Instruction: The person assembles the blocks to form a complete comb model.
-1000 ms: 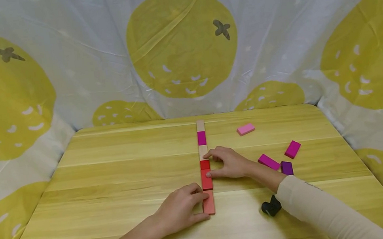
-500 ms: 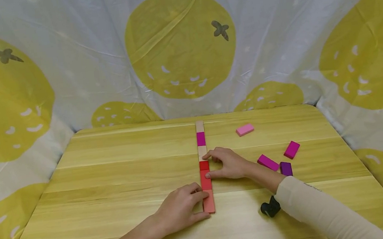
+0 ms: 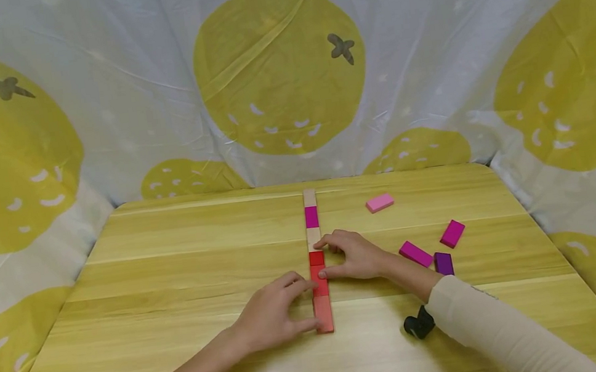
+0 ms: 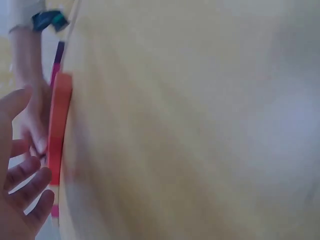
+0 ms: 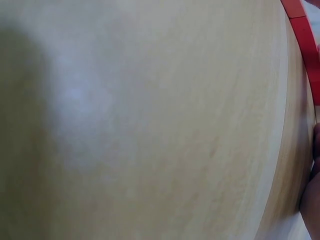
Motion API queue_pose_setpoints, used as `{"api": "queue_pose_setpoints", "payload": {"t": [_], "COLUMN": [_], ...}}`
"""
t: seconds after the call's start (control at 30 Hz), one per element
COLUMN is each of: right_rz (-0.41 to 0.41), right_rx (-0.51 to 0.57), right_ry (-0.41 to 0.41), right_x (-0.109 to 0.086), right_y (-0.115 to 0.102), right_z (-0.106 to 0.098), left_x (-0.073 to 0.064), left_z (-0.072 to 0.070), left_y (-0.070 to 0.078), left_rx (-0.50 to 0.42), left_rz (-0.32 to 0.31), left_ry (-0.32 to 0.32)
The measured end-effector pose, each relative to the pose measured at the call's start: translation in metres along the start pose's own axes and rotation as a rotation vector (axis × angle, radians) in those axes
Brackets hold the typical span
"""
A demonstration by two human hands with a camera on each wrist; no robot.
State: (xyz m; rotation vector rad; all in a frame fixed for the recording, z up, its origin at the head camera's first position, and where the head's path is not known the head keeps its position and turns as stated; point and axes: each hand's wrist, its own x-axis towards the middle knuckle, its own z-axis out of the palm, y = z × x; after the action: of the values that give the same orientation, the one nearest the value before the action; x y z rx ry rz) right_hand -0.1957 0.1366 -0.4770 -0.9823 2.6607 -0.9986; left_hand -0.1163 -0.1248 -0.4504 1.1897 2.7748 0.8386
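1. Note left hand (image 3: 269,313) with fingers apart, gripping nothing, beside flat coral wooden block (image 3: 324,312); cannot tell if touching.
2. Note right hand (image 3: 352,255), likewise spread, apparently touching flat red wooden block (image 3: 323,289) and flat beige wooden block (image 3: 313,235).
3. Log all three in straight row (image 3: 311,216) on wood-grain table (image 3: 176,281).
4. Judge likely fault: knocking row crooked, from uneven sideways pressure.

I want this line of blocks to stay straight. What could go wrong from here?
The left hand, close beside the salmon rectangular block, might nudge that end block sideways. The right hand, at the red rectangular block next in line, could push it askew. The right forearm, close to a loose magenta rectangular block, might brush it.
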Motion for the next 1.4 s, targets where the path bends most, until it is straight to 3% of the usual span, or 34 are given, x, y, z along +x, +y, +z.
{"api": "queue_pose_setpoints", "payload": {"t": [0.2, 0.3, 0.5, 0.7, 0.8, 0.9, 1.13, 1.4], "right_rz": [-0.006, 0.007, 0.019, 0.039, 0.066, 0.084, 0.072, 0.135], "right_rx": [-0.007, 0.0, 0.01, 0.177, 0.261, 0.276, 0.208, 0.142], "right_ry": [0.001, -0.003, -0.001, 0.044, 0.063, 0.065, 0.079, 0.105], "right_x": [0.0, 0.001, 0.002, 0.001, -0.003, -0.01, -0.034, -0.063], "right_y": [0.0, -0.001, 0.0, 0.003, 0.005, 0.005, 0.018, 0.027], "right_z": [0.0, 0.0, 0.0, -0.004, -0.012, -0.025, -0.059, -0.092], "left_x": [0.025, 0.038, 0.057, 0.073, 0.084, 0.097, 0.126, 0.139], "left_z": [-0.018, -0.023, -0.022, -0.016, -0.018, -0.023, -0.027, -0.025], "left_y": [-0.026, -0.04, -0.055, -0.067, -0.073, -0.079, -0.09, -0.102], "left_rx": [-0.121, -0.144, -0.148, -0.123, -0.12, -0.119, -0.102, -0.082], "left_rz": [-0.033, -0.017, -0.017, -0.034, -0.054, -0.057, -0.073, -0.114], "left_ry": [0.029, -0.003, -0.122, -0.122, -0.106, -0.085, -0.07, -0.078]}}
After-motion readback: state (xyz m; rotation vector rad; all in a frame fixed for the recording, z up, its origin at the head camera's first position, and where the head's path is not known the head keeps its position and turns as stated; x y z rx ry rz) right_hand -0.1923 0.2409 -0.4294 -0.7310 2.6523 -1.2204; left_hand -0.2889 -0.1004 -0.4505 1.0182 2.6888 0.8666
